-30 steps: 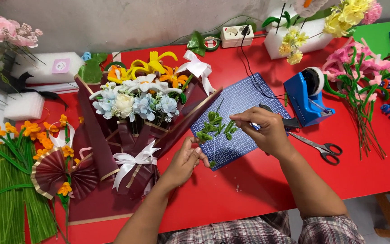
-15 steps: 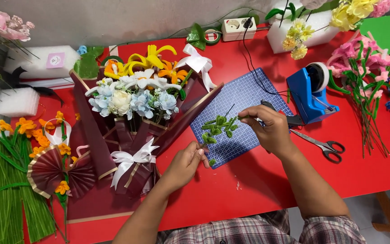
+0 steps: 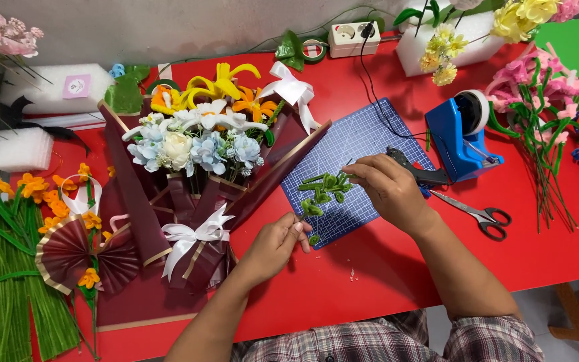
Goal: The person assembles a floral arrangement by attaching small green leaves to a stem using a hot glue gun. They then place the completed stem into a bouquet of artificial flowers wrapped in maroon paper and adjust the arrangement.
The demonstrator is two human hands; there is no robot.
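- Far left on the red desk (image 3: 383, 295), a bundle of green stems (image 3: 1, 295) with small orange flowers (image 3: 35, 188) lies flat.
- Just right of it, a dark red paper fan (image 3: 78, 258) trimmed in gold rests against a wrapped bouquet (image 3: 196, 167).
- The bouquet, in dark red paper, lies tilted with pale blue, white and yellow flowers at its top and a white ribbon bow (image 3: 192, 238) at its waist.
- The person's left hand (image 3: 276, 245) sits at the bouquet's lower right edge, its grip pinched together on the bottom end of a leafy green pipe-cleaner sprig (image 3: 323, 191).
- The sprig is held over the near left part of a blue gridded cutting mat (image 3: 363, 144), just right of the bouquet.
- The right hand (image 3: 387, 191) meets the sprig's top end, fingers closed together on it.
- Behind that hand a black glue gun (image 3: 420, 171) lies on the mat's right edge.
- Next comes a blue tape dispenser (image 3: 460, 134), with scissors (image 3: 477, 214) lying on the desk in front of it.
- At the far right lies a heap of pink pipe-cleaner flowers (image 3: 537, 100) on green stems.
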